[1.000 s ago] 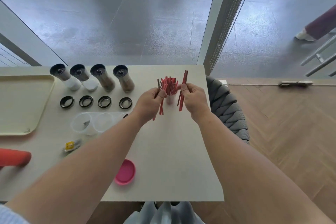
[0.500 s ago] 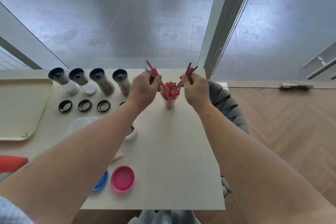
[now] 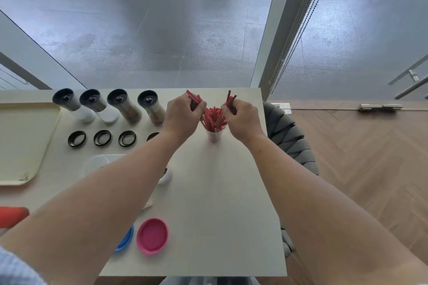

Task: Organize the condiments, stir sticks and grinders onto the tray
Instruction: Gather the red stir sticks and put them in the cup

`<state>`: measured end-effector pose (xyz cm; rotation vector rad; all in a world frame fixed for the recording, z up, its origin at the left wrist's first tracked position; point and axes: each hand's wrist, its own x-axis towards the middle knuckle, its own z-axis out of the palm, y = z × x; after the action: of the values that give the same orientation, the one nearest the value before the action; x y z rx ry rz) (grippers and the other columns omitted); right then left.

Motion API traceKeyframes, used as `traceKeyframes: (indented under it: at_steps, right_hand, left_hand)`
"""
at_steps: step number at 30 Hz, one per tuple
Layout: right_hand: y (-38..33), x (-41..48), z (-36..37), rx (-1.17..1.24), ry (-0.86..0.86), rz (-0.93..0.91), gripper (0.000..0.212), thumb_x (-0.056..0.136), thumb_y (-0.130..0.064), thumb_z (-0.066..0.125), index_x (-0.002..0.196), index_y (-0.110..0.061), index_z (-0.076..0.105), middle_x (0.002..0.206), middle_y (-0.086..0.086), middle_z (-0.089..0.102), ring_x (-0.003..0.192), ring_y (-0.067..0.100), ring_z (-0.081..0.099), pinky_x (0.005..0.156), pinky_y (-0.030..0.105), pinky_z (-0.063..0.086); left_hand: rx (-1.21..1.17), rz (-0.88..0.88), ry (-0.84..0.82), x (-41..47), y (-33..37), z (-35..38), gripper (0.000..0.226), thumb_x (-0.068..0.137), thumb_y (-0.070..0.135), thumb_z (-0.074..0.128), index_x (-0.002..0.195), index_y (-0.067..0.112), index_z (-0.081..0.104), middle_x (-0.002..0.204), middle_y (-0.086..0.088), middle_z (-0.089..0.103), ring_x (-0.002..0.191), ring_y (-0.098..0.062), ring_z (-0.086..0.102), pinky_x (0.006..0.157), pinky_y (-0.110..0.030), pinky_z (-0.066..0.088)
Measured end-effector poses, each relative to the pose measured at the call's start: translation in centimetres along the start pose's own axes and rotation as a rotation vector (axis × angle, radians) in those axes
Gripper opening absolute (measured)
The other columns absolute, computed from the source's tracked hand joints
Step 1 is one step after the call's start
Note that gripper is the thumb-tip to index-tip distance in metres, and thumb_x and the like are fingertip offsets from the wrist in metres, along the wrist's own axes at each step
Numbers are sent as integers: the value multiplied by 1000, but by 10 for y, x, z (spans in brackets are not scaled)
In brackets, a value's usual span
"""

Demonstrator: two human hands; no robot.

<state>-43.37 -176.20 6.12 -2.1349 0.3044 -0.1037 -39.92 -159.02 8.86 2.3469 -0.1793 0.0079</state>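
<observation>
No readable text or labels, perhaps from blur.

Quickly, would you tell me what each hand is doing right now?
Left hand: holding a few red stir sticks above the cup.
Right hand: holding a few more red sticks.

Both hands, left (image 3: 183, 115) & right (image 3: 240, 118), pinch red stir sticks (image 3: 214, 118) over cup (image 3: 214, 136) nr tabletop (image 3: 220, 203) far-right corner.
</observation>
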Motion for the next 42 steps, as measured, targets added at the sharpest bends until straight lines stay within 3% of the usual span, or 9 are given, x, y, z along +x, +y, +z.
traceKeyframes:
  at_steps: [4, 9, 12, 16, 22, 27, 30, 34, 42]
  right_hand:
    - [4, 1, 2, -6, -16, -29, 15, 97, -20, 63, 100, -12, 76, 81, -3, 69, 71, 12, 57, 62, 4, 37]
    - [12, 7, 7, -93, -52, -68, 18, 96, -26, 66, 102, -14, 78, 88, 4, 58, 85, 21, 54, 75, 28, 38]
    - [14, 8, 8, -98, -62, -70, 17, 94, -27, 68, 101, -16, 78, 87, 1, 49, 88, 20, 49, 75, 23, 32]
    - [15, 8, 8, -78, -84, -74, 16, 93, -26, 70, 104, -18, 78, 88, 0, 47, 90, 20, 49, 78, 24, 35]
    - [14, 9, 8, -23, -37, -98, 23, 96, -32, 67, 109, -16, 77, 90, 0, 54, 83, 11, 54, 73, 5, 35]
    - [13, 11, 8, 3, 44, -153, 16, 96, -22, 67, 106, -13, 75, 89, -4, 55, 77, -2, 54, 75, 2, 35]
    - [15, 12, 11, -8, 71, -165, 19, 95, -21, 67, 112, -17, 74, 96, -2, 54, 87, 8, 55, 82, 10, 39]
    - [22, 13, 15, -122, 32, -190, 27, 96, -26, 65, 120, -17, 73, 105, -3, 57, 104, 20, 48, 95, 27, 40]
    - [27, 16, 18, -156, -43, -150, 22, 97, -27, 65, 116, -18, 75, 108, 0, 59, 107, 22, 46, 95, 23, 36]
  left_hand:
    - [41, -10, -51, 4, -6, 8, 21, 91, 37, 69, 84, 17, 72, 67, 7, 73, 67, -8, 72, 80, -32, 57]
    - [105, 17, -114, 6, -8, 12, 20, 90, 35, 74, 84, 16, 78, 65, 6, 70, 72, -19, 69, 75, -32, 53]
    - [148, 42, -157, 9, -9, 16, 17, 87, 33, 77, 90, 18, 81, 74, 3, 72, 75, -19, 66, 72, -30, 50]
    - [170, 47, -175, 11, -12, 22, 22, 83, 37, 79, 88, 16, 78, 64, 7, 59, 67, -17, 57, 66, -33, 48]
    - [127, 80, -107, 7, -13, 24, 23, 91, 44, 67, 90, 24, 78, 72, 5, 58, 74, -13, 56, 71, -28, 42]
    - [71, 78, 3, 8, -12, 26, 25, 95, 35, 61, 85, 20, 77, 71, 1, 59, 73, -15, 56, 75, -36, 48]
    - [58, 114, 55, 10, -14, 26, 14, 93, 31, 66, 93, 22, 77, 75, 4, 59, 73, -12, 55, 77, -33, 48]
    - [65, 87, -12, 12, -20, 29, 22, 96, 31, 65, 113, 25, 77, 98, 5, 60, 68, -5, 55, 81, -25, 48]
    - [95, 71, -97, 7, -24, 35, 20, 98, 28, 65, 113, 22, 76, 103, 6, 59, 74, -6, 58, 81, -22, 47]
